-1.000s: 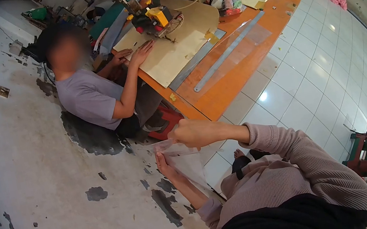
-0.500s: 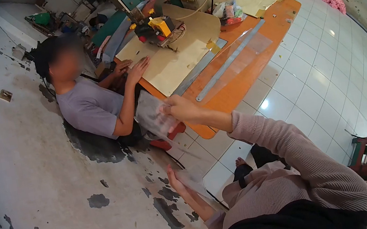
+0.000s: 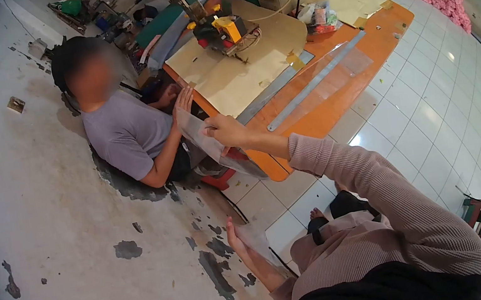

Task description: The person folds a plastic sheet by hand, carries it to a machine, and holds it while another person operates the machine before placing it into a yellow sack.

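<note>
The right hand (image 3: 228, 132) has its thumb and fingers pinched on a clear plastic sheet (image 3: 215, 148), which hangs out to both sides of the grip. The left hand (image 3: 244, 252), lower and nearer the body, has its fingers mostly straight, more clear film (image 3: 257, 239) against its palm side; whether the thumb presses on it, I cannot tell. The sheet looks very light, limp and slippery, likely to flutter or crease; a pinch near an edge, with a second at the opposite edge, should keep it flat. Just beyond the right hand is a co-worker's hand (image 3: 183, 101), by the counter (image 3: 383, 31); to its right, a metal ruler (image 3: 318, 81) lies on the counter.
</note>
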{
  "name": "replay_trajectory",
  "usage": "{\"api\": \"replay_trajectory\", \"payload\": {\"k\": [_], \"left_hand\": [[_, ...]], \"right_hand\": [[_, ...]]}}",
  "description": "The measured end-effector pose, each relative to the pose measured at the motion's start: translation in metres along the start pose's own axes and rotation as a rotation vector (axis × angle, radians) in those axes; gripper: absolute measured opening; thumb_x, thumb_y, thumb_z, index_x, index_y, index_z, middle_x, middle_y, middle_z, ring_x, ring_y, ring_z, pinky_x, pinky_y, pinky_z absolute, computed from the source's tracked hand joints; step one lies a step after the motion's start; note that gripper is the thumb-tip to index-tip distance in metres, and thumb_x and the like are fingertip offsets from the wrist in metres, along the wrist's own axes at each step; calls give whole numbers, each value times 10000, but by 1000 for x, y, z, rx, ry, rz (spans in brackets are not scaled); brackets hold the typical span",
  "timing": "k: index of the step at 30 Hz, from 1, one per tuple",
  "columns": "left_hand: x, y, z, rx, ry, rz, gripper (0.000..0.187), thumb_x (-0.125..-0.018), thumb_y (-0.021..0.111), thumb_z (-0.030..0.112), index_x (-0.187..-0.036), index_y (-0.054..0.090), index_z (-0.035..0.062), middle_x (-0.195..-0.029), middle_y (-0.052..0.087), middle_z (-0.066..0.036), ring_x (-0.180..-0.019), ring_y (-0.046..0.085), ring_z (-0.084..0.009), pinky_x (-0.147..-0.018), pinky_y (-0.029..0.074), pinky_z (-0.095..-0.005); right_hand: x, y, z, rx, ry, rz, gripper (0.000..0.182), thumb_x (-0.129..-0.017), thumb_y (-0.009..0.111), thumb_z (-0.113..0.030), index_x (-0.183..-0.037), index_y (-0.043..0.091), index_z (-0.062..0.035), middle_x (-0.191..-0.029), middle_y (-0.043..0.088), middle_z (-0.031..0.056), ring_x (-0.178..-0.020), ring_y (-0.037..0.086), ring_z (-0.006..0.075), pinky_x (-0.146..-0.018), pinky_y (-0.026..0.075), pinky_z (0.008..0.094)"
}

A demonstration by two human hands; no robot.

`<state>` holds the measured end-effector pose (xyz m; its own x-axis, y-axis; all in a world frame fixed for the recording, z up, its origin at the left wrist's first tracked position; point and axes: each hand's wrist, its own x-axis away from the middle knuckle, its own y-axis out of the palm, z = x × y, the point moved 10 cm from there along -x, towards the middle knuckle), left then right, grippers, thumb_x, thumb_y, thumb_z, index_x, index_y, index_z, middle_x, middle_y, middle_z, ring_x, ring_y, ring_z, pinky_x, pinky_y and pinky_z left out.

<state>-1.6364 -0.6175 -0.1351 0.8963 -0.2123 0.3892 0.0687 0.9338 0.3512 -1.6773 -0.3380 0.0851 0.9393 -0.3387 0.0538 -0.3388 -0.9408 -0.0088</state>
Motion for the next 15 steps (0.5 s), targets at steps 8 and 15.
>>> {"api": "replay_trajectory", "payload": {"k": [8,15], "left_hand": [[23,38,-4,12,-154,-43,364,-840,511,298,-1156,493,118,-1057,515,-30,-922,508,-201,-798,424,-313],[16,53,-18,-77,-157,-76,383,-849,496,305,-1171,474,99,-1064,508,-51,-949,492,-190,-816,411,-306]], "right_hand": [[-4,-19,17,123,-39,72,237,-861,463,-134,-995,539,47,-787,563,115,-654,573,168,-461,542,303],[7,-36,28,95,6,102,232,-858,475,-142,-972,542,48,-868,586,140,-661,593,185,-462,537,303]]}}
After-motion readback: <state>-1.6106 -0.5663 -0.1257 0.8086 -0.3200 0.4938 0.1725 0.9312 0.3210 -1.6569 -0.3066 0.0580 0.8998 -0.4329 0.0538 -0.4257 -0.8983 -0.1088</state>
